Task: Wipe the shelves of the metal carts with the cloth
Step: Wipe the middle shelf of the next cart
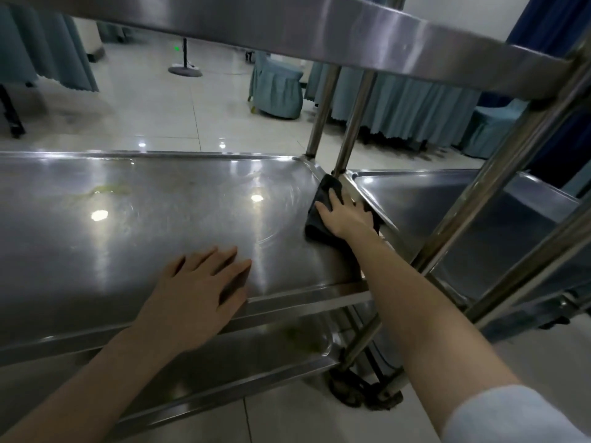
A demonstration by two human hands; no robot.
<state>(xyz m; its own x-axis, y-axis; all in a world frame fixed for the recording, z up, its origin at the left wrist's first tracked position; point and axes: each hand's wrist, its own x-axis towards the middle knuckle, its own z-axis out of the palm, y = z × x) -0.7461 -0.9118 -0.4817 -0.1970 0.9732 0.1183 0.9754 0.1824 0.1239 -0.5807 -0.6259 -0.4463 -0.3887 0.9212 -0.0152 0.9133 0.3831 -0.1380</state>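
A steel cart's middle shelf [134, 219] fills the left of the view, shiny with a yellowish smear [108, 189] at its far left. My right hand [343, 215] presses a dark cloth [323, 203] flat against the shelf's right end, fingers spread over it, close to the corner posts. My left hand [198, 298] rests flat on the shelf's near edge, fingers straight, holding nothing. A second cart's shelf [447, 206] adjoins on the right.
The cart's top shelf [319, 30] hangs overhead. A lower shelf [249, 353] with a greenish stain lies below, with a caster [361, 394] at its corner. Upright posts [499, 174] stand at right. Teal-covered chairs [276, 86] and draped tables stand on the tiled floor beyond.
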